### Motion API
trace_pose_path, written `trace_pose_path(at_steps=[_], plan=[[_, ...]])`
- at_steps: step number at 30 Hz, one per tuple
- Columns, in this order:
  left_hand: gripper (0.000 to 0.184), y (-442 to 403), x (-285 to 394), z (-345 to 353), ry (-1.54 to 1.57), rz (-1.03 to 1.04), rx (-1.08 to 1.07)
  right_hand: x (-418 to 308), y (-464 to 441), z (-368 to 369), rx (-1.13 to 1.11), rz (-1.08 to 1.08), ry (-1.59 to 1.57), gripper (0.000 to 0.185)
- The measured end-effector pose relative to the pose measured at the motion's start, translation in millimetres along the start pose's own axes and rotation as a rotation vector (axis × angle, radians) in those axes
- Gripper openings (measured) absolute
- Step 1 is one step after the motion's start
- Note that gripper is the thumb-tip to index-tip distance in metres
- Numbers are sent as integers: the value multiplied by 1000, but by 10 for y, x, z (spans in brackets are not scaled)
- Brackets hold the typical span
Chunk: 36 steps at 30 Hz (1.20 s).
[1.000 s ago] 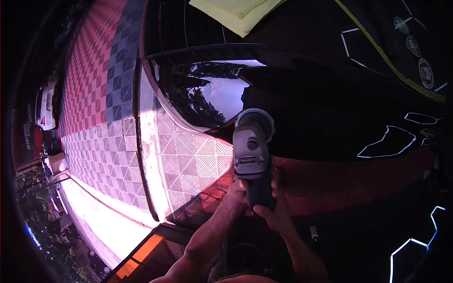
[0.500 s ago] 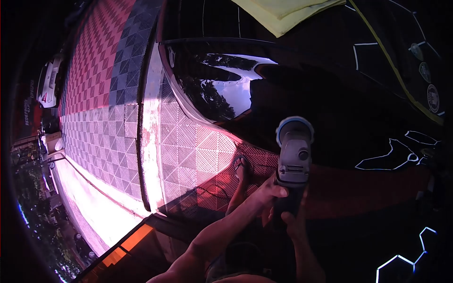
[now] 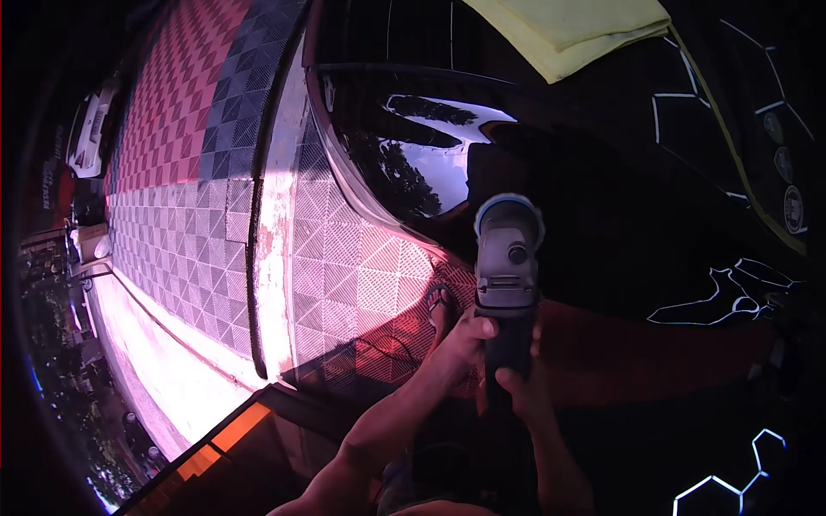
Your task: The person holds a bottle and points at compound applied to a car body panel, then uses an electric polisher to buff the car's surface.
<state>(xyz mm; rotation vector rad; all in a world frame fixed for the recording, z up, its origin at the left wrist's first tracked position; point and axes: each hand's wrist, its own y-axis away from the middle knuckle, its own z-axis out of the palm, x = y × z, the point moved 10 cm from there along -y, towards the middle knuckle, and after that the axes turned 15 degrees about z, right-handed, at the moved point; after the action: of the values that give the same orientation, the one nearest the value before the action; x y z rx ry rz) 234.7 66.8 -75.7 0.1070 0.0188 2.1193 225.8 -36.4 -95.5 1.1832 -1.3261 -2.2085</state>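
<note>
Near the panel edge (image 3: 447, 241), polisher (image 3: 508, 267)

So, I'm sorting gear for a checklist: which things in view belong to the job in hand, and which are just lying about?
In the job:
- polisher, gripped by left hand and right hand
- dark car, under the polisher's head

Lying about:
- yellow cloth, untouched; perhaps part of the job
- white car, in the background
</note>
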Motion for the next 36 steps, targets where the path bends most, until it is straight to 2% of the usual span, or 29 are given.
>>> trace_pose_path(at_steps=[2, 4, 6, 7, 9, 14, 20, 22, 26, 28, 31, 34, 36], plan=[[73, -4, 95, 2, -4, 45, -50, 40, -93, 11, 26, -37, 73, 77], [75, -1, 256, 24, 18, 92, -53, -60, -112, 95, 54, -74, 143, 79], [78, -24, 445, 25, -12, 180, -73, -381, -93, 246, 170, -263, 368, 64], [78, -2, 471, 13, -9, 175, -74, -452, -92, 296, 177, -263, 366, 64], [80, -37, 603, 51, 6, 238, -89, -627, -94, 516, -6, -234, 277, 71], [85, -255, 794, 135, -48, 279, -112, -828, -190, 560, 49, -232, 435, 73], [86, -534, 377, 338, -63, 146, -146, -959, -29, 229, 22, -120, 189, 70], [85, -498, 132, 371, -44, 91, -109, -698, -2, -18, 67, -111, 249, 79], [81, -367, -301, 373, -69, 5, -66, -511, 274, -400, 166, -240, 166, 77], [87, -284, -527, 314, -136, -96, -12, -261, 353, -558, 154, -92, -22, 71], [86, -157, -836, 277, -124, -177, -26, -142, 488, -611, 27, -50, -159, 67], [88, 15, -1032, 150, -201, -222, -27, -142, 663, -690, 81, -137, -291, 59], [89, 112, -1094, 126, -213, -217, -38, 17, 689, -733, 73, -92, -236, 59]])
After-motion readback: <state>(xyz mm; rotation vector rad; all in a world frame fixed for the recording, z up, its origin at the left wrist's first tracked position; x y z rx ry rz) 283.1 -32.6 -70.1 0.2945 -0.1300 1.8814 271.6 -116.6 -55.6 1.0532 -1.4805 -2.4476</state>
